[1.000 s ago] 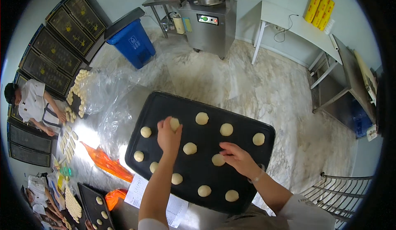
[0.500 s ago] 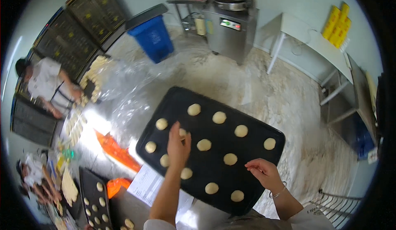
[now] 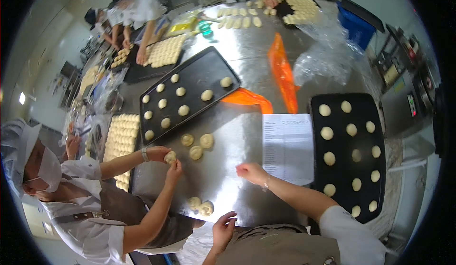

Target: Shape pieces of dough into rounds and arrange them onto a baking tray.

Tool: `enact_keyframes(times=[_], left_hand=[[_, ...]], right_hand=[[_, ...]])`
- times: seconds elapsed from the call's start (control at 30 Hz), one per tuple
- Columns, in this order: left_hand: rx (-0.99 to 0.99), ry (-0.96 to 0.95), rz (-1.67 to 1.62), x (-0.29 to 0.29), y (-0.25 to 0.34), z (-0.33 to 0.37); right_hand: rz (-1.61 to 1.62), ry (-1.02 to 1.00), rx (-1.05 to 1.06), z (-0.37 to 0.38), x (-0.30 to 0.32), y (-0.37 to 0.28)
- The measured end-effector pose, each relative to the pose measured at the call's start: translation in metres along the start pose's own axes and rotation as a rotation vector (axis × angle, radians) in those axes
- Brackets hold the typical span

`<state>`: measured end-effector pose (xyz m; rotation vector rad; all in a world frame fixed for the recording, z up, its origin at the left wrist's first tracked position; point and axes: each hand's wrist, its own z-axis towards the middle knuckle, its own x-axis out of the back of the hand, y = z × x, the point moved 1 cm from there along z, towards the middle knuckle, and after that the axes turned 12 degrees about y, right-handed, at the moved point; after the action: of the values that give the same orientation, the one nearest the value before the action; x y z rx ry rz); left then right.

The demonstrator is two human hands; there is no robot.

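Observation:
My right hand [image 3: 252, 173] is over the steel table, just left of a printed paper sheet [image 3: 288, 146]. Its fingers look curled together, and no object shows in them. Close to my body at the near table edge, my left hand [image 3: 223, 229] has its thumb and fingers somewhat apart and holds nothing visible. Two shaped dough pieces [image 3: 206, 208] lie beside it. Farther up the table rests a group of 3 shaped dough pieces [image 3: 196, 152]. To the right, a black baking tray [image 3: 341, 170] carries spaced round dough balls [image 3: 351, 130].
At my left a co-worker's hands [image 3: 172, 163] hold a dough piece. Beyond are another black tray [image 3: 209, 65] with dough balls, a packed dough tray [image 3: 122, 141], orange plastic [image 3: 282, 70] and clear plastic wrap [image 3: 323, 61]. More people work at the far side.
The view has swung left, bringing the table and the near co-worker into sight. My hands have left the large tray, now at the right; the right hand is over bare steel.

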<state>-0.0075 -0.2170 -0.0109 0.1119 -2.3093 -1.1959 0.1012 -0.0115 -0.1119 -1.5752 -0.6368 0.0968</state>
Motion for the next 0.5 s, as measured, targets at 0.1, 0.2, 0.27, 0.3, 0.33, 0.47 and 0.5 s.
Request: enact_keyframes(times=[0.1,0.2,0.27,0.3,0.33,0.47,0.5], left_hand=[[0.037,0.226,-0.293,0.037,-0.027,-0.013],[0.1,0.171,-0.181,0.063,-0.047,-0.02],[0.113,0.263,-0.347,0.065,-0.046,-0.021],[0.107,0.275,-0.384,0.065,-0.048,-0.02],[0.097,0.278,-0.418,0.066,-0.049,-0.017],[0.212,0.339,-0.657,0.069,-0.064,0.01],[0.305,0.283,-0.834,0.069,-0.049,0.023]], right_hand=[[-0.197,0.118,-0.193,0.089,-0.066,-0.009],[-0.108,0.29,-0.419,0.157,-0.104,0.001],[0.097,0.335,-0.647,0.179,-0.115,0.0],[0.217,0.447,-0.706,0.183,-0.119,-0.001],[0.342,0.569,-0.761,0.187,-0.117,-0.002],[1.116,0.158,-0.72,0.16,-0.125,-0.037],[1.221,-0.049,-0.682,0.145,-0.117,-0.043]])
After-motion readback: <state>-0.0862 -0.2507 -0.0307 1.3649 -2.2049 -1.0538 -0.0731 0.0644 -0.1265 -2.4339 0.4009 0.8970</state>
